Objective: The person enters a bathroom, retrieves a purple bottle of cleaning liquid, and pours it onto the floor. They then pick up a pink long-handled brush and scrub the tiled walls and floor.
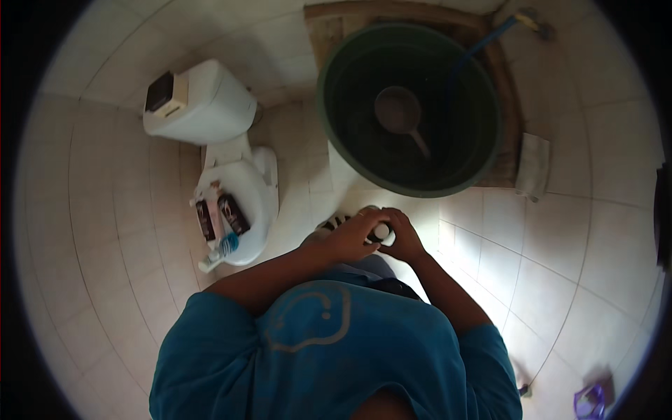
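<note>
container [381, 231] | round white top facing up | dark body mostly hidden | between left grip [348, 238] and right grip [405, 235]

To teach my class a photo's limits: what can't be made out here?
In the head view:
Most of the white-topped container, hidden by the left hand and right hand.
The lower end of the blue hose, lost in the tub's shadow.
The dark object at right, cut off by the rim.
The purple item, too small and blurred.
</note>
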The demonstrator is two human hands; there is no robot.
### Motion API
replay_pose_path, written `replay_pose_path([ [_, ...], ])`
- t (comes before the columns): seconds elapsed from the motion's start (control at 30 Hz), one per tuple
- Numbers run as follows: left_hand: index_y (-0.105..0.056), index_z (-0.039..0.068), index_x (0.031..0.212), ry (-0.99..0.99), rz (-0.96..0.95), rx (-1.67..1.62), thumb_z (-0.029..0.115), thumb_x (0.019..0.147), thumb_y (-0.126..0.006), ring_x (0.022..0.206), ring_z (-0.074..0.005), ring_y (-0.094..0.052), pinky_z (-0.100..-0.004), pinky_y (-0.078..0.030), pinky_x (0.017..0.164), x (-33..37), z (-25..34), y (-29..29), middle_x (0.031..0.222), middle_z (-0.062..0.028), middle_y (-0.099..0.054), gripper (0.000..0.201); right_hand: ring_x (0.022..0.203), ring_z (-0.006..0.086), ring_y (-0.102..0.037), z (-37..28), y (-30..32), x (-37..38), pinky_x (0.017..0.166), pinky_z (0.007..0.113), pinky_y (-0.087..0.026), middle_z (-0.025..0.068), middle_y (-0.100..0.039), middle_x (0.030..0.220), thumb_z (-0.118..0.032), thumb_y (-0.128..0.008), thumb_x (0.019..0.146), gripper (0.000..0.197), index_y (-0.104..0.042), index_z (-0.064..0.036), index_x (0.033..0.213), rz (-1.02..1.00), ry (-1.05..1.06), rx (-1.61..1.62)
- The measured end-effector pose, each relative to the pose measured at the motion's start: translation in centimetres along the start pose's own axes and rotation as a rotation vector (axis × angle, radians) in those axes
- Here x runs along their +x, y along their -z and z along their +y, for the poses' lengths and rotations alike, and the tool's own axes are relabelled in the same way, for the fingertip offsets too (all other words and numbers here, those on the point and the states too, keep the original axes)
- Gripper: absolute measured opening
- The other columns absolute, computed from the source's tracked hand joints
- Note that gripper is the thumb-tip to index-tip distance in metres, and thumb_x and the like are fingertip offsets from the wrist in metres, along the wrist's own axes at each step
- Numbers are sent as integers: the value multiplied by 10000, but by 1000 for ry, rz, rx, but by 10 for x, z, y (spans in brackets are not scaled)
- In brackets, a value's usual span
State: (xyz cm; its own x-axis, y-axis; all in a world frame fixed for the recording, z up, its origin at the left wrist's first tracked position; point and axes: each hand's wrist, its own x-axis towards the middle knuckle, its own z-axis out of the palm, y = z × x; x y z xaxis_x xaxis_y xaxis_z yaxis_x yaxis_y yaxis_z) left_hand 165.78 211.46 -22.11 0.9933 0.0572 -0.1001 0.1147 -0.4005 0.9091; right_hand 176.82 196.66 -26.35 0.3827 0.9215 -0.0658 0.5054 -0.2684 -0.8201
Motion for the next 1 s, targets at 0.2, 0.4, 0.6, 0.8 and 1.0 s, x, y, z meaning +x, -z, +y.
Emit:
replay_pose_path([
  [0.2,-375,46,1240,460,91,-72,85,767,-599,972,-224,-529,-343,-424,845,-81,-47,-11,1092,-134,-478,525,1054,326,-457,91,-77,39,900,398,-369,126,-490,1122,-114,-741,518,699,-428,-105,1143,-73,52,86],
  [0.4,-430,56,1207,769,271,-259,118,804,-568,995,-218,-524,-341,-420,863,-159,-55,-28,1079,-134,-501,430,1006,336,-488,142,-135,86,869,402,-389,138,-528,1066,-88,-729,511,651,-460,-84,1104,16,-14,20],
  [0.6,-449,44,1177,789,415,-395,112,812,-551,1004,-214,-519,-326,-430,851,-205,-80,-40,1100,-121,-508,385,1038,344,-470,184,-182,119,883,409,-391,161,-490,1102,-100,-709,546,638,-437,-62,1121,225,-192,4],
  [0.8,-443,52,1179,820,453,-479,57,800,-551,968,-193,-545,-313,-441,845,-255,-135,-46,1120,-102,-515,395,1082,350,-433,226,-227,128,928,424,-360,173,-459,1140,-171,-757,535,733,-412,-55,1170,344,-275,-119],
  [1.0,-468,48,1163,781,462,-465,88,797,-550,940,-202,-561,-320,-453,802,-315,-182,-26,1060,-119,-552,377,1094,341,-438,258,-243,125,939,421,-353,191,-434,1198,-278,-787,548,887,-314,-40,1260,457,-272,-129],
])
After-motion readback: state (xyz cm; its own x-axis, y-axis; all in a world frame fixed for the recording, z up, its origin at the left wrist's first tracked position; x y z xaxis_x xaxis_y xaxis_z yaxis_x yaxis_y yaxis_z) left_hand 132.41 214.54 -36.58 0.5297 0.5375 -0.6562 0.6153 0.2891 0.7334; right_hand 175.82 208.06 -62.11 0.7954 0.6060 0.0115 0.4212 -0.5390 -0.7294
